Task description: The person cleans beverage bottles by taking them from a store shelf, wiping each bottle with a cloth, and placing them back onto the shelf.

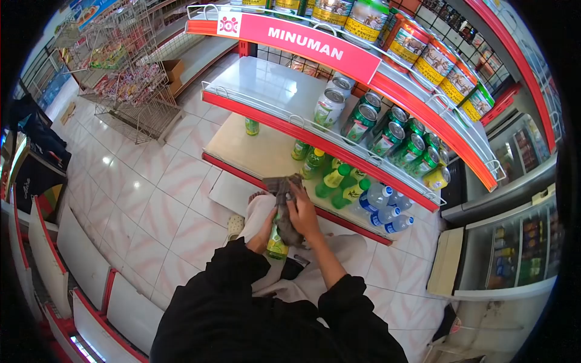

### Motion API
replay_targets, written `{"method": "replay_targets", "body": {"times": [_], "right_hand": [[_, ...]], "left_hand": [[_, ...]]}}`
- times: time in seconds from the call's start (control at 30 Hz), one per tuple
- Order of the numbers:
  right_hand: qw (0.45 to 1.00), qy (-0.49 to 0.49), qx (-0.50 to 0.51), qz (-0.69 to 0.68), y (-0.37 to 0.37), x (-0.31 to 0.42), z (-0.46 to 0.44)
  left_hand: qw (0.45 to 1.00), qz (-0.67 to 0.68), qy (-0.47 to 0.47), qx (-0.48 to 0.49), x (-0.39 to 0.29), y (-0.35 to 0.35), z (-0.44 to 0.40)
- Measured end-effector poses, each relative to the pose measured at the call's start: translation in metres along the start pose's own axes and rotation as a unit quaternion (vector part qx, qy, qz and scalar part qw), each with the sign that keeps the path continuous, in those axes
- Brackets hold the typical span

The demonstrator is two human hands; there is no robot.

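My left hand (262,235) is wrapped round a green bottle (277,247) with a yellow-green label, held over my lap. A grey cloth (283,202) covers the bottle's upper part, and my right hand (304,213) is closed on the cloth, pressing it to the bottle. The cloth and my hands hide the rest of the bottle. Just beyond them, on the low shelf (233,140), stand green bottles with yellow caps (313,162), larger green bottles (333,177) and clear water bottles with blue labels (376,196).
Drink cans (390,138) stand on the middle shelf, with larger tins (436,62) above, behind a pink "MINUMAN" sign (299,42). A wire rack (130,78) of packets is at left. Glass-fronted coolers (508,254) stand at right. A clog (235,227) lies on the tiled floor (151,199).
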State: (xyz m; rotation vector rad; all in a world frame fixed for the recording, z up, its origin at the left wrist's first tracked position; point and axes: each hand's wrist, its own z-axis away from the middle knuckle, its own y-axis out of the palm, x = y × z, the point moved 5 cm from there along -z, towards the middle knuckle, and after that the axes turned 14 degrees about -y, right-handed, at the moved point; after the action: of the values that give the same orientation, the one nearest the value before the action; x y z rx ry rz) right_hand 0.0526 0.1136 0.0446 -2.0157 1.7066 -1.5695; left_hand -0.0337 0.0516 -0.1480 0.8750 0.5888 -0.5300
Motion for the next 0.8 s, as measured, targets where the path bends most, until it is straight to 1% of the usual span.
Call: {"method": "replay_targets", "body": {"times": [0.07, 0.1, 0.13, 0.17, 0.23, 0.27, 0.3, 0.37, 0.4, 0.43, 0.47, 0.5, 0.57, 0.63, 0.67, 0.7, 0.77, 0.8], "right_hand": [[0.994, 0.030, -0.050, -0.088, 0.004, -0.013, 0.004], [0.987, 0.046, -0.073, -0.132, 0.006, -0.017, 0.006], [0.988, 0.046, -0.070, -0.134, 0.007, -0.011, 0.008], [0.987, 0.067, -0.086, -0.115, 0.006, -0.003, 0.015], [0.984, 0.110, -0.117, -0.073, 0.000, 0.015, 0.031], [0.985, 0.112, -0.112, -0.070, -0.002, 0.022, 0.038], [0.987, 0.118, -0.102, -0.039, -0.004, 0.028, 0.045], [0.988, 0.128, -0.084, 0.022, -0.007, 0.038, 0.060], [0.988, 0.130, -0.082, 0.025, -0.007, 0.043, 0.068], [0.990, 0.122, -0.048, 0.047, -0.003, 0.050, 0.077], [0.991, 0.114, -0.015, 0.069, 0.002, 0.055, 0.083], [0.990, 0.105, 0.017, 0.090, 0.006, 0.060, 0.084], [0.988, 0.098, 0.029, 0.117, 0.010, 0.072, 0.076], [0.981, 0.082, 0.052, 0.166, 0.014, 0.080, 0.066], [0.982, 0.081, 0.051, 0.164, 0.016, 0.074, 0.063], [0.988, 0.074, 0.025, 0.133, 0.018, 0.065, 0.058], [0.995, 0.060, -0.031, 0.069, 0.020, 0.046, 0.045], [0.996, 0.058, -0.033, 0.067, 0.019, 0.041, 0.037]], "left_hand": [[1.000, 0.004, -0.001, -0.011, -0.004, 0.003, 0.009], [1.000, 0.002, 0.004, -0.002, -0.008, 0.005, 0.013], [1.000, 0.001, 0.008, 0.008, -0.017, 0.014, 0.024], [1.000, 0.004, 0.008, 0.005, -0.025, 0.022, 0.037], [0.998, 0.026, -0.027, 0.058, -0.065, 0.068, 0.090], [0.995, 0.039, -0.045, 0.085, -0.070, 0.080, 0.101], [0.994, 0.044, -0.048, 0.085, -0.064, 0.080, 0.097], [0.974, 0.095, -0.138, 0.154, -0.038, 0.075, 0.080], [0.958, 0.118, -0.182, 0.189, -0.024, 0.073, 0.069], [0.957, 0.121, -0.184, 0.190, -0.005, 0.064, 0.047], [0.906, 0.201, -0.208, 0.310, 0.020, 0.060, 0.021], [0.897, 0.203, -0.207, 0.333, 0.031, 0.053, 0.005], [0.900, 0.187, -0.190, 0.345, 0.026, 0.050, -0.002], [0.918, 0.152, -0.159, 0.329, 0.017, 0.045, -0.004], [0.934, 0.122, -0.133, 0.309, 0.010, 0.043, -0.002], [0.949, 0.088, -0.103, 0.286, 0.003, 0.040, -0.001], [0.979, -0.025, -0.008, 0.203, -0.015, 0.036, 0.007], [0.982, -0.090, 0.044, 0.158, -0.025, 0.034, 0.012]]}}
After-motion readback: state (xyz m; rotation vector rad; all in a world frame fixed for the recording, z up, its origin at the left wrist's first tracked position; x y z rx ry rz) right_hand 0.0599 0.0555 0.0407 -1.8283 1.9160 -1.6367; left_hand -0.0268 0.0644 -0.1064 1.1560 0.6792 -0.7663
